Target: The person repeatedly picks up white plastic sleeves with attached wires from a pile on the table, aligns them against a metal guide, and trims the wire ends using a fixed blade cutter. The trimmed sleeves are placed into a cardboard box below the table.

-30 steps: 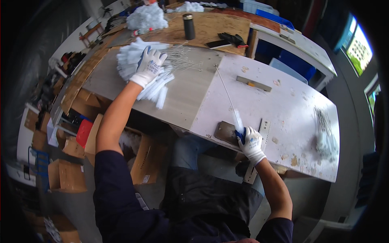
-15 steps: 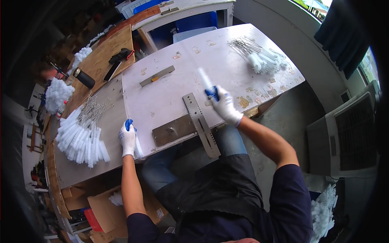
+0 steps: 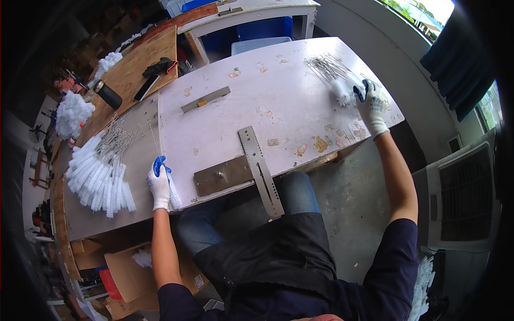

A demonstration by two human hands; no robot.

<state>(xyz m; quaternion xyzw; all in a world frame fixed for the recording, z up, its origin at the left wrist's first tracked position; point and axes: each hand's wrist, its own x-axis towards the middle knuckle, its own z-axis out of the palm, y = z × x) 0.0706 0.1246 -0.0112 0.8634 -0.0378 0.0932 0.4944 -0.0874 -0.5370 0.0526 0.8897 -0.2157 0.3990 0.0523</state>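
- Since half a second ago, the right hand (image 3: 371, 105) has swung away from the middle of the table out to the far right corner, no longer lifting a brush in the air; the left hand (image 3: 159, 185) is staying at the near left edge.
- The right hand, in a white knit glove with blue-coated fingers, is closing over the white bristle heads of the small pile of brushes (image 3: 336, 78), thin wire stems fanning away from it; how tight the grip is cannot be told.
- The left hand, gloved the same way, is curling shut around one white brush (image 3: 172, 188), its fuzzy cylindrical head lying along the table edge and a thin wire stem running up past the fingers.
- The big heap of finished brushes (image 3: 99, 176) is lying just left of the left hand, soft white bristle tubes packed side by side with bare wires sticking out toward the back.
- The two brush piles are sitting well apart, one at each hand, with the pale, stained tabletop (image 3: 267, 91) between them.
- A flat perforated metal strip (image 3: 260, 170) is crossing a rusty brown metal plate (image 3: 222, 175) at the near edge, between the two hands.
- A short grey metal bar (image 3: 205, 99) is lying further back on the tabletop.
- A dark cylindrical bottle (image 3: 108, 94) is lying on the plywood board (image 3: 140, 64) at the back left.
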